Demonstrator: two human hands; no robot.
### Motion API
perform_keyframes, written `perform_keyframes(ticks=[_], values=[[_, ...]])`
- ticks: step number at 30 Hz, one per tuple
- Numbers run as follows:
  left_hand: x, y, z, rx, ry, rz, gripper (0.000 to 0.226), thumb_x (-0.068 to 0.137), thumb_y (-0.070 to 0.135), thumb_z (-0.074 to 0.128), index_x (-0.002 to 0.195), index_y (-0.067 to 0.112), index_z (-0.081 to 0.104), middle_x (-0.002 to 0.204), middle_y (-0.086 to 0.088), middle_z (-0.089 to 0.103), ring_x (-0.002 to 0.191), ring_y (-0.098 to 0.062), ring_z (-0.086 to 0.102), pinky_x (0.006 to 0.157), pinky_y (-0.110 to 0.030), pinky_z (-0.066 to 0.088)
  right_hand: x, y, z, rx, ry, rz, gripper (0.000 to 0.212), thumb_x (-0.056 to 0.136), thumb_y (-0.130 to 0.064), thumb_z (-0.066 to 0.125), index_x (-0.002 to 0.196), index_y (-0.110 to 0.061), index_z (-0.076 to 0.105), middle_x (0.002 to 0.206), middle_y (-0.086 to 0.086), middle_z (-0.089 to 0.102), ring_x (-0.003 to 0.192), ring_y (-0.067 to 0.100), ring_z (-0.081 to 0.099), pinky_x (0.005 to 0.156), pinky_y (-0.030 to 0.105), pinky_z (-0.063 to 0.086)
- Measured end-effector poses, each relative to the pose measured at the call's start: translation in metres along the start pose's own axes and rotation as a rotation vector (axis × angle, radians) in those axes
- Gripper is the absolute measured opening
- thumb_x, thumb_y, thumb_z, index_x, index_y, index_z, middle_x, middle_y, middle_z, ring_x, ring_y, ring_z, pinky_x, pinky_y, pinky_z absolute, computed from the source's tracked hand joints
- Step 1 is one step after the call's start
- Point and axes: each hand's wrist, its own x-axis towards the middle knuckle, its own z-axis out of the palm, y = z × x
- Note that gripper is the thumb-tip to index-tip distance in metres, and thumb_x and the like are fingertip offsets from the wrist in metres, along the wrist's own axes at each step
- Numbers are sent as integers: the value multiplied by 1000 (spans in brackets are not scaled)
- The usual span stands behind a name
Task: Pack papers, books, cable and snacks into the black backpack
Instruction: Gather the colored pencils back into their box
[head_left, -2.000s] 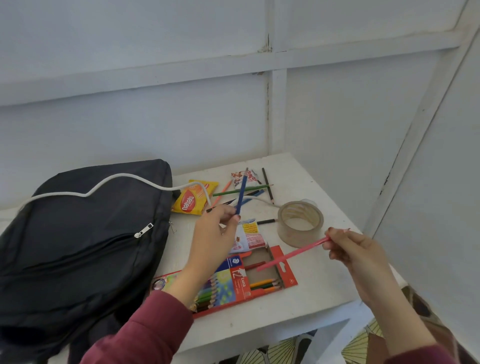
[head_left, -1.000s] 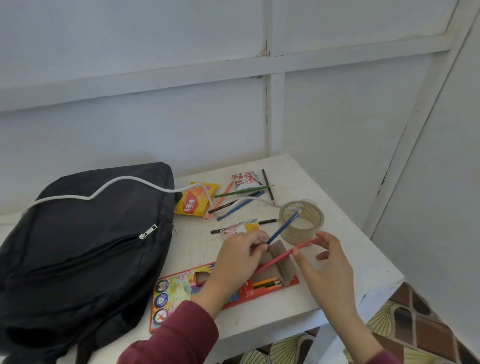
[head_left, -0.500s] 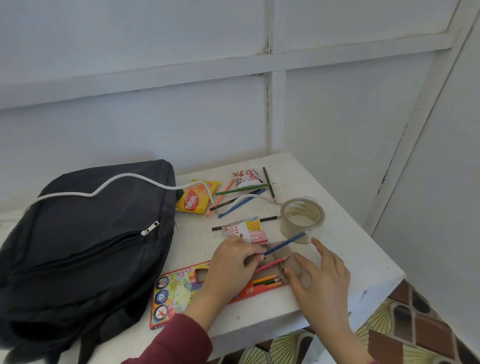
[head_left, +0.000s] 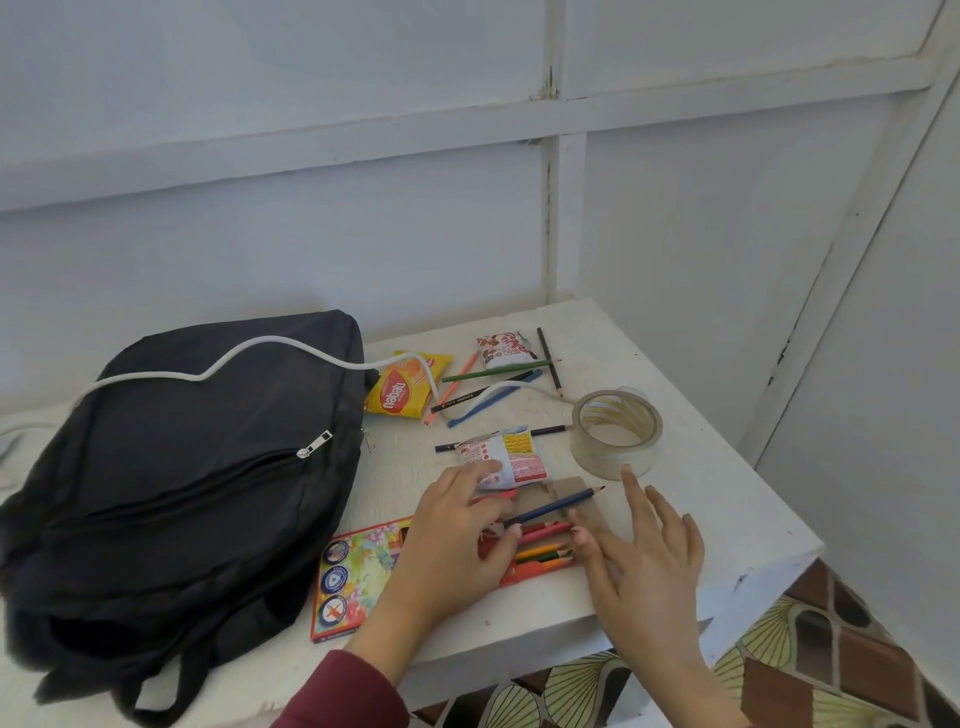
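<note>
The black backpack (head_left: 176, 467) lies zipped on the left of the white table (head_left: 727, 519), with a white cable (head_left: 249, 353) draped over it. My left hand (head_left: 457, 540) pinches a blue pencil (head_left: 556, 506) over the open end of the red pencil box (head_left: 363, 571). My right hand (head_left: 644, 551) is spread flat, fingers apart, on the box's brown flap (head_left: 566, 491), thumb by the pencils inside. A yellow snack packet (head_left: 405, 389), a red-white snack packet (head_left: 504, 351) and another one (head_left: 506, 457) lie behind the box.
Loose coloured pencils (head_left: 493, 387) are scattered at the back of the table. A clear tape roll (head_left: 615, 434) stands right of them. The table's front and right edges are close to my hands; patterned floor tiles (head_left: 831, 665) show below. White panelled walls enclose the corner.
The pink pencil went from my right hand into the box. My right hand then opened and flattened on the flap. My left hand brought the blue pencil down to the box mouth.
</note>
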Motion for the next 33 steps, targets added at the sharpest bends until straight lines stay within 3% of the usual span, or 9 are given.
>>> perform_keyframes(ticks=[3, 6, 9, 11, 14, 17, 23, 28, 33], values=[[-2, 3, 0, -26, -88, 19, 38, 87, 46, 42, 119, 34, 60, 139, 5, 45, 128, -13, 33, 102, -28, 23, -9, -6, 3, -21, -58, -66, 57, 99, -50, 13, 103, -44, 70, 149, 2, 33, 135, 26, 25, 111, 45, 5], [-2, 4, 1, -27, -114, 32, 38, 88, 45, 39, 110, 31, 67, 137, 5, 48, 129, -15, 37, 104, -29, 25, -11, -8, 2, -27, -97, -79, 56, 100, -50, 10, 116, -45, 63, 153, 2, 23, 140, 25, 17, 113, 44, -3], [-2, 3, 2, -23, -56, 17, 33, 87, 42, 44, 90, 25, 72, 127, 5, 57, 121, -12, 43, 98, -37, 42, -7, -9, -1, -28, -86, -27, 56, 99, -49, 11, 127, -35, 57, 154, 8, 22, 140, 27, 15, 111, 44, -3], [-4, 3, 3, -21, -32, 13, 31, 86, 41, 45, 95, 25, 70, 127, 5, 56, 120, -10, 42, 97, -35, 43, -5, -8, -1, -55, -87, 15, 59, 98, -49, 11, 130, -27, 56, 154, 11, 21, 140, 29, 13, 111, 45, -4], [-5, 5, 2, -33, -52, 50, 33, 86, 40, 47, 113, 30, 62, 131, 4, 53, 121, -12, 40, 98, -28, 33, -6, -7, 2, -120, -120, 2, 58, 99, -49, 11, 130, -29, 55, 153, 12, 22, 140, 31, 12, 110, 47, -6], [-5, 4, 1, -50, -71, 84, 28, 86, 38, 49, 102, 29, 69, 125, 4, 57, 118, -12, 44, 96, -28, 35, -6, -8, 5, -183, -145, -97, 51, 100, -48, 12, 131, -39, 52, 152, 10, 25, 140, 32, 14, 109, 51, -3], [-5, 4, 4, -50, 5, 76, 24, 84, 34, 51, 84, 21, 71, 112, 4, 63, 108, -10, 49, 89, -28, 43, -9, -11, 4, -87, -107, -62, 51, 99, -49, 12, 129, -39, 52, 152, 14, 28, 141, 31, 12, 110, 51, -1], [-5, 4, 4, -45, -1, 37, 25, 83, 38, 51, 84, 22, 69, 113, 6, 62, 109, -7, 48, 90, -23, 38, -11, -18, 4, -29, -57, -37, 59, 99, -49, 11, 112, -34, 67, 151, 14, 30, 139, 32, 16, 111, 47, 0], [-2, 3, 3, -99, -10, 9, 26, 83, 39, 50, 82, 24, 70, 112, 10, 63, 109, 0, 44, 90, -16, 32, -1, -17, 3, -10, -36, -68, 54, 97, -46, 20, 94, -34, 72, 147, 15, 36, 138, 32, 18, 112, 43, -1]])
